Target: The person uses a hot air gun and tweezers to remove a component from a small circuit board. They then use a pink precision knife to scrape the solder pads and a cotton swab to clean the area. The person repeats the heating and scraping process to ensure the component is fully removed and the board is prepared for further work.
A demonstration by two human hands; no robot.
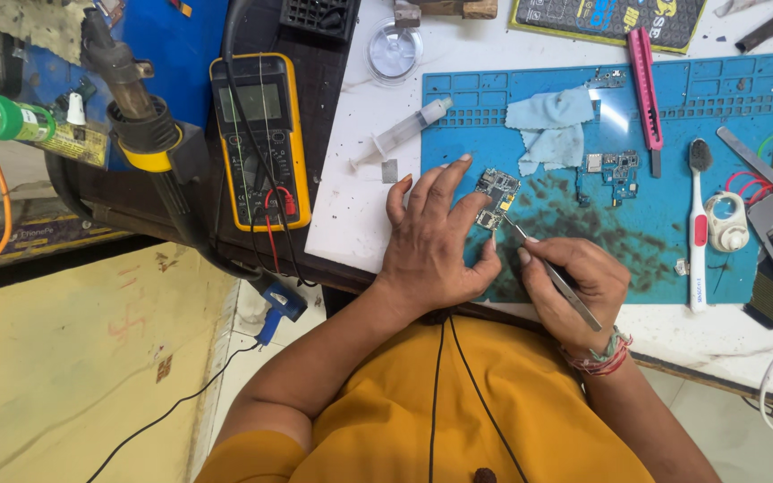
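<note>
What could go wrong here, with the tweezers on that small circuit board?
The left hand pins the small circuit board by fingertips only, so a push from the tweezers in the right hand might skid it across the blue mat. The tips could also scratch or flick off tiny parts, hard to find on the stained mat.

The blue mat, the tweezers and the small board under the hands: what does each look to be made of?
The blue mat looks like matte silicone or rubber, with moulded compartments and dark stains. The tweezers in the right hand look like bare metal, thin with a grey sheen. The small board, steadied by the left hand, looks like printed circuit laminate carrying shiny metal shields.
</note>
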